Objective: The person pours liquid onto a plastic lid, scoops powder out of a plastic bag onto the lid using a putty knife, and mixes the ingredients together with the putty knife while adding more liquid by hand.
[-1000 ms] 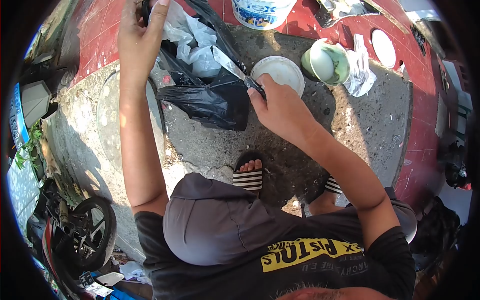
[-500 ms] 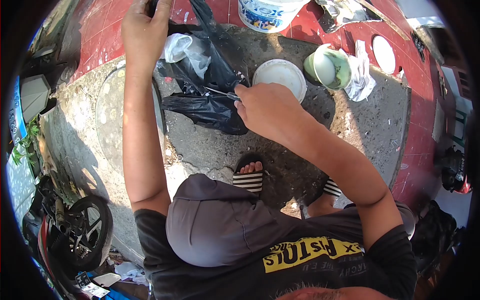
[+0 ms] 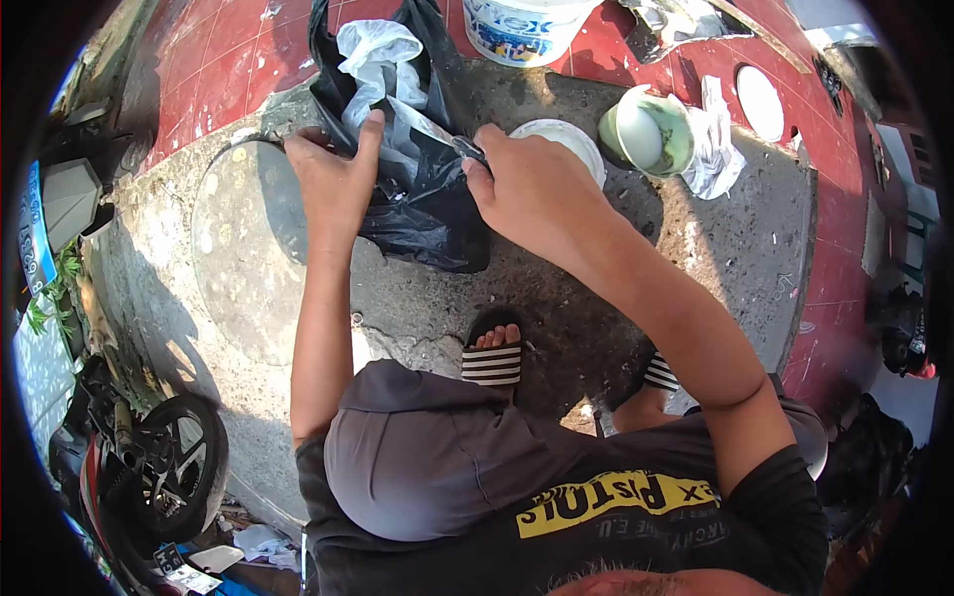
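Note:
A black plastic bag stands on the concrete with its mouth open, a translucent white plastic bag bunched inside it. My left hand is at the bag's left side, thumb and fingers apart, with nothing visible between them. In my right hand is the dark handle of a knife, its flat pale blade pointing up and left across the bag's opening. Partly behind my right hand lies a round white lid.
A green bucket with a pale round object inside stands at the right, beside a crumpled white bag. Behind is a printed white bucket. Another white lid lies on red tiles. A motorcycle wheel is at lower left.
My left hand has come down from the top of the bag to its left side and opened. The knife blade has swung upward, and the white plastic now shows higher in the black bag.

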The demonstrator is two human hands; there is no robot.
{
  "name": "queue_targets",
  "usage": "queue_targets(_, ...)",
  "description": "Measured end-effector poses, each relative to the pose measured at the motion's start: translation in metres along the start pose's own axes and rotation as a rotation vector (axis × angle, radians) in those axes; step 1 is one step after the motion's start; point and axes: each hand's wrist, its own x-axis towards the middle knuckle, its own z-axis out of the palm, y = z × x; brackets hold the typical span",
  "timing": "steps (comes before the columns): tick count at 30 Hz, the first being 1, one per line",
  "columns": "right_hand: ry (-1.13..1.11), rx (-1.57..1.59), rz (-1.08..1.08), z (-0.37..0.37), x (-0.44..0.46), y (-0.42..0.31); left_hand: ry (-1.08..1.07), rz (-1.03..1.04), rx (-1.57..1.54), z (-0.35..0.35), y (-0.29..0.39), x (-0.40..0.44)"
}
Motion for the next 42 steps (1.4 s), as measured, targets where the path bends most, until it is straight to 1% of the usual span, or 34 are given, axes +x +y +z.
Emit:
queue_targets(1, -0.006, -0.017, -0.017, 0.004, 0.000, -0.001, 0.000, -0.032, 0.091, 0.007, -0.006, 0.001)
queue_targets(2, -0.007, -0.017, -0.026, 0.008, -0.001, -0.002, 0.008, -0.035, 0.094, 0.008, -0.012, 0.003)
queue_targets(4, -0.074, -0.139, -0.019, 0.010, -0.003, -0.002, -0.164, -0.076, 0.116, 0.011, -0.025, 0.013)
queue_targets(5, -0.069, -0.141, -0.021, 0.007, -0.004, -0.001, -0.071, 0.020, 0.173, 0.013, -0.027, 0.014)
queue_targets(6, -0.119, -0.181, -0.012, 0.005, -0.007, 0.001, -0.141, 0.025, 0.105, 0.009, -0.028, 0.010)
queue_targets(7, -0.170, -0.221, 0.000, 0.002, -0.010, 0.003, -0.115, 0.032, 0.017, 0.010, -0.035, 0.011)
queue_targets(8, -0.173, -0.221, 0.007, -0.001, -0.013, 0.006, -0.092, 0.035, -0.069, 0.008, -0.033, 0.011)
queue_targets(10, -0.223, -0.252, -0.035, -0.009, -0.017, 0.005, -0.112, 0.019, -0.087, 0.006, -0.029, 0.012)
queue_targets(11, -0.224, -0.252, -0.035, -0.014, -0.018, -0.001, -0.140, 0.032, -0.007, 0.005, -0.030, 0.016)
queue_targets(12, -0.156, -0.181, -0.058, -0.020, -0.019, -0.009, -0.168, 0.046, 0.073, 0.005, -0.030, 0.017)
queue_targets(13, -0.086, -0.111, -0.080, -0.022, -0.019, -0.014, -0.216, 0.000, 0.076, 0.005, -0.029, 0.017)
queue_targets(14, -0.082, -0.112, -0.078, -0.020, -0.014, -0.014, -0.216, 0.004, 0.075, 0.005, -0.030, 0.016)
queue_targets(16, 0.101, -0.119, -0.067, -0.011, 0.004, -0.007, -0.222, 0.090, 0.100, 0.003, -0.034, 0.014)
queue_targets(17, 0.102, -0.119, -0.070, -0.010, 0.014, -0.002, -0.219, 0.091, 0.100, -0.002, -0.033, 0.013)
queue_targets(19, 0.204, -0.218, -0.032, -0.008, 0.027, 0.008, -0.301, 0.167, 0.126, -0.013, -0.028, 0.009)
queue_targets(20, 0.201, -0.220, -0.030, -0.006, 0.029, 0.008, -0.304, 0.164, 0.124, -0.015, -0.029, 0.008)
queue_targets(22, 0.108, -0.330, -0.069, -0.002, 0.034, 0.002, -0.381, 0.136, 0.054, -0.019, -0.030, 0.008)
queue_targets(23, 0.109, -0.329, -0.071, 0.004, 0.035, 0.002, -0.379, 0.136, 0.055, -0.021, -0.024, 0.010)
queue_targets(25, 0.130, -0.338, -0.175, 0.023, 0.033, 0.004, -0.389, 0.009, -0.014, -0.024, -0.008, 0.012)
queue_targets(26, 0.130, -0.340, -0.179, 0.025, 0.032, 0.004, -0.385, 0.008, -0.014, -0.023, -0.008, 0.012)
queue_targets(28, -0.049, -0.356, -0.228, 0.027, 0.027, 0.008, -0.290, 0.013, 0.019, -0.019, -0.009, 0.013)
queue_targets(29, -0.054, -0.357, -0.228, 0.026, 0.023, 0.009, -0.292, 0.008, 0.017, -0.016, -0.012, 0.013)
queue_targets(31, -0.145, -0.333, -0.314, 0.021, 0.017, 0.013, -0.282, -0.033, -0.154, -0.009, -0.019, 0.013)
queue_targets(32, -0.147, -0.334, -0.315, 0.018, 0.016, 0.015, -0.283, -0.035, -0.154, -0.006, -0.021, 0.011)
queue_targets(35, -0.170, -0.313, -0.278, 0.007, 0.017, 0.018, -0.237, -0.090, -0.118, 0.002, -0.024, 0.007)
queue_targets(37, -0.063, -0.170, -0.176, 0.003, 0.019, 0.018, -0.175, -0.081, -0.016, 0.006, -0.023, 0.006)
queue_targets(38, -0.064, -0.170, -0.175, 0.000, 0.021, 0.016, -0.176, -0.080, -0.015, 0.006, -0.018, 0.003)
queue_targets(40, -0.009, -0.180, -0.003, -0.002, 0.027, 0.010, -0.255, 0.035, 0.019, 0.001, -0.007, -0.004)
queue_targets(41, -0.009, -0.178, -0.005, 0.000, 0.029, 0.012, -0.348, -0.050, 0.054, -0.006, 0.004, -0.005)
queue_targets(42, 0.061, -0.151, 0.027, 0.003, 0.031, 0.015, -0.347, -0.050, 0.057, -0.006, 0.000, -0.005)
